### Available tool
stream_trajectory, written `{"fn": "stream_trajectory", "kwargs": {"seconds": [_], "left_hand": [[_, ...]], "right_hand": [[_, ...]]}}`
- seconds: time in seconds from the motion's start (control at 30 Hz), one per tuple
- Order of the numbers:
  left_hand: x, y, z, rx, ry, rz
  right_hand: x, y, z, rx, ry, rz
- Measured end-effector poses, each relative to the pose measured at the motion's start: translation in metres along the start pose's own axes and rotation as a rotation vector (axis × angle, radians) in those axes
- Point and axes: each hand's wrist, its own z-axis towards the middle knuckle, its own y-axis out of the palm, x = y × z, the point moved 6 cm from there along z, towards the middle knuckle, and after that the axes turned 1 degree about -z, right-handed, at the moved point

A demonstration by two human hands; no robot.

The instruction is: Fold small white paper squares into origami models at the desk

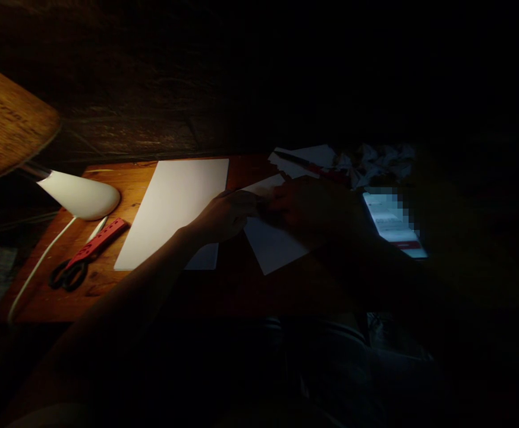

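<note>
A white sheet of paper [272, 246] is between my two hands over the middle of the wooden table. My left hand [226, 215] is closed on its left side, the fingers drawn together near the sheet's middle. From the right, my right hand [304, 208] grips the same sheet, its fingers bent and meeting those of the left. Deep shadow hides most of the right hand's outline. Under my left wrist lies a larger stack or sheet of white paper [174, 208], flat on the table.
On the left stand a lamp with a white base [85, 196] and its cord, beside scissors in a red sheath [98, 242]. A knife [292, 158] lies on paper at the back. Crumpled or folded paper pieces [379, 163] and a lit phone [393, 223] are right.
</note>
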Motion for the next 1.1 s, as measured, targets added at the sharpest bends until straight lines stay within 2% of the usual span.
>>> {"fn": "stream_trajectory", "kwargs": {"seconds": [0.5,0.7,0.87,1.1], "left_hand": [[0.0,0.001,0.001,0.016,0.025,-0.013],[0.0,0.001,0.0,0.043,0.042,-0.001],[0.002,0.0,0.0,0.051,0.044,0.016],[0.004,0.0,0.001,0.035,0.027,0.035]], "right_hand": [[0.005,0.008,0.001,-0.012,0.007,0.033],[0.014,0.005,0.0,0.063,-0.013,0.11],[0.014,0.007,0.001,0.073,-0.02,0.109],[0.012,0.003,0.0,0.072,0.096,0.081]]}}
